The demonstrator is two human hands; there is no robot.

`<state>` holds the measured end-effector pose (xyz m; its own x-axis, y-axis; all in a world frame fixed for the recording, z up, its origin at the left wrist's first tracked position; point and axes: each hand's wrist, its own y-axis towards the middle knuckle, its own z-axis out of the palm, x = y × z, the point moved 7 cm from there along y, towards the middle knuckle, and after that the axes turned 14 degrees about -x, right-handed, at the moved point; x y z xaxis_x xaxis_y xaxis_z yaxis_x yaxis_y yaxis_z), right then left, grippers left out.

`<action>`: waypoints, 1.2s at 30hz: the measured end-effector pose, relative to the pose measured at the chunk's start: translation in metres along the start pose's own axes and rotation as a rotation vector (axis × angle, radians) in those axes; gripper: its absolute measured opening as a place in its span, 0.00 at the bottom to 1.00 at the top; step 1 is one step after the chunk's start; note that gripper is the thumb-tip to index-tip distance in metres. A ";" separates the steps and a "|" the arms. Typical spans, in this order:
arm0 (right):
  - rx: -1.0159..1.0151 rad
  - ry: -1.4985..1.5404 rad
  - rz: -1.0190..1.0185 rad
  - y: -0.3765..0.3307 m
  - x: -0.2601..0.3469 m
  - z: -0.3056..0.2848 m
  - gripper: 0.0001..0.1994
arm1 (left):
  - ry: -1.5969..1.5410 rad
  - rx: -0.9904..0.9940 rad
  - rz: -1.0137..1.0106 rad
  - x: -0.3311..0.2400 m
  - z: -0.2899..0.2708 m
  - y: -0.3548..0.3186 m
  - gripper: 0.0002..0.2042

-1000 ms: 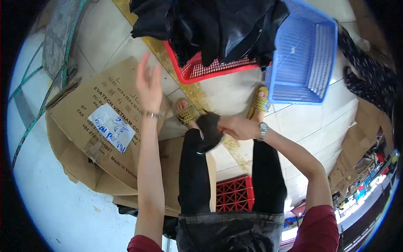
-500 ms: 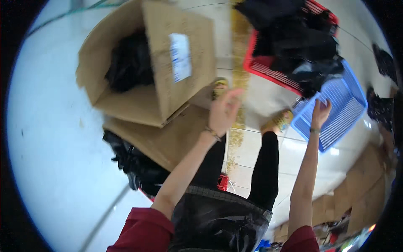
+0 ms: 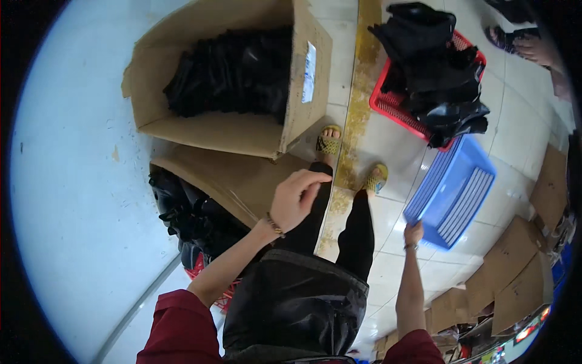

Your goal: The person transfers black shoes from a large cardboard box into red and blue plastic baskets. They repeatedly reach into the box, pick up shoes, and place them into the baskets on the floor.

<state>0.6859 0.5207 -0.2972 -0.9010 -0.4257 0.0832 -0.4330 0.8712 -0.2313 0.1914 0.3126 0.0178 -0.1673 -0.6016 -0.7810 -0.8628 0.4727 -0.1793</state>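
Observation:
My right hand [image 3: 414, 233] grips the near rim of a blue plastic basket [image 3: 447, 229]. The basket has slotted sides, lies tilted, and nothing shows inside it. Just beyond stands a red plastic basket [image 3: 388, 109] heaped with black pieces [image 3: 438, 79], which look soft and are too dark to name exactly. My left hand [image 3: 296, 199] hangs over my legs, fingers loosely bent and thumb apart, holding nothing. Nearest to it, on the left, is a big open cardboard box [image 3: 206, 134] with a stack of black items [image 3: 233, 76] inside.
A cardboard flap [image 3: 221, 179] and black bundles [image 3: 193, 206] lie below the box, over a red crate [image 3: 224, 298]. Someone else's foot [image 3: 533, 48] shows at the upper right. Cartons [image 3: 515, 276] line the lower right. A worn yellow stripe [image 3: 348, 170] crosses the tiled floor.
My right hand has come nearer and closed on the blue basket's rim; the basket has shifted toward me and tilted. My left hand has drawn back. The view has turned, showing more inside the box.

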 end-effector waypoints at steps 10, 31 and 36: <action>0.363 0.428 -0.091 0.035 0.168 -0.124 0.26 | 0.003 -0.271 -0.075 0.014 -0.131 0.019 0.12; 0.168 0.274 -1.225 0.017 0.697 -0.229 0.12 | 0.707 -0.408 -0.549 0.338 -0.381 0.124 0.44; 0.115 0.257 -1.255 0.020 0.688 -0.223 0.11 | 1.008 -0.185 -0.576 0.397 -0.363 0.192 0.57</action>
<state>0.0520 0.2996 -0.0286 0.1353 -0.8647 0.4836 -0.9908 -0.1213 0.0603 -0.2141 -0.0695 -0.1096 0.0397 -0.9727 0.2285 -0.9767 -0.0860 -0.1966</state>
